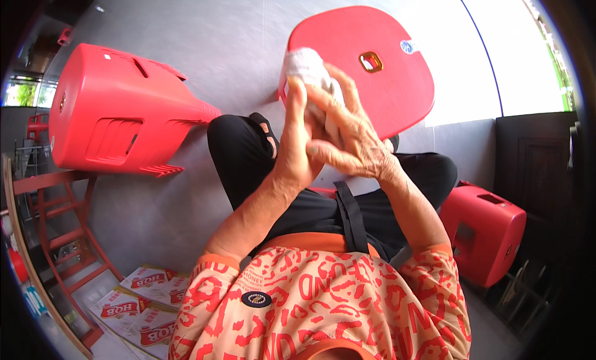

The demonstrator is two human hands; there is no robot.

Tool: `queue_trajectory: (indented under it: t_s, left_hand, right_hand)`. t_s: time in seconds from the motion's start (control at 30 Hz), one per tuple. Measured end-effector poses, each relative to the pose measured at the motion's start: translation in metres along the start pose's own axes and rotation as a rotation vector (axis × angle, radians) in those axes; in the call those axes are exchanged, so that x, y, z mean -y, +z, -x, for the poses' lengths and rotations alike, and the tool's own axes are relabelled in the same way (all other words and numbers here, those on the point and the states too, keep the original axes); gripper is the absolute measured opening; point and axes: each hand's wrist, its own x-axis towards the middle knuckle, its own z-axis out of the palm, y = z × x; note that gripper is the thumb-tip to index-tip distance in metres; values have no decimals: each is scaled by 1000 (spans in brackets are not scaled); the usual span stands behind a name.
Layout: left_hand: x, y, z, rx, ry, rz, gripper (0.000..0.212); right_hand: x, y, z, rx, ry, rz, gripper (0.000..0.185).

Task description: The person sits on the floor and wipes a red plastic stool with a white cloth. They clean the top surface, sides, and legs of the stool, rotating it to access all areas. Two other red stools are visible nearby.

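Note:
A crumpled white cloth [305, 66] is bunched between my two hands, in front of my body. My left hand [295, 146] holds it from the left, thumb extended along its near side. From the right, my right hand [356, 136] presses against the cloth with curved fingers, its thumb reaching across towards my left palm. The fingers partly hide the cloth, and whether it wraps anything cannot be seen. Just beyond and right of my hands stands a red plastic stool [396, 85], its seat showing a small hole with a gold-coloured rim. The cloth overlaps the stool's left edge in view.
Another red plastic stool [125, 113] lies on its side at left on the grey floor [233, 57]. A third red stool [484, 234] is at right, near a dark wooden panel [535, 169]. A reddish folding frame [70, 239] and printed cartons [149, 285] are at lower left.

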Motion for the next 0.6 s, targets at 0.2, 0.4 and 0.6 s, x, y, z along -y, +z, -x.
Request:
queue_trajectory:
  t_s: [0.2,0.4,0.6]
  left_hand:
    - [10,-16,-34,-7,336,-815,53]
    - [35,-28,-86,-177,564,-893,38]
    - [39,-34,-95,-187,408,-690,44]
  right_hand:
    - [-54,-40,13,-234,320,394,38]
    - [-44,-10,16,-244,257,635,49]
    - [-88,10,-14,-207,198,801,44]
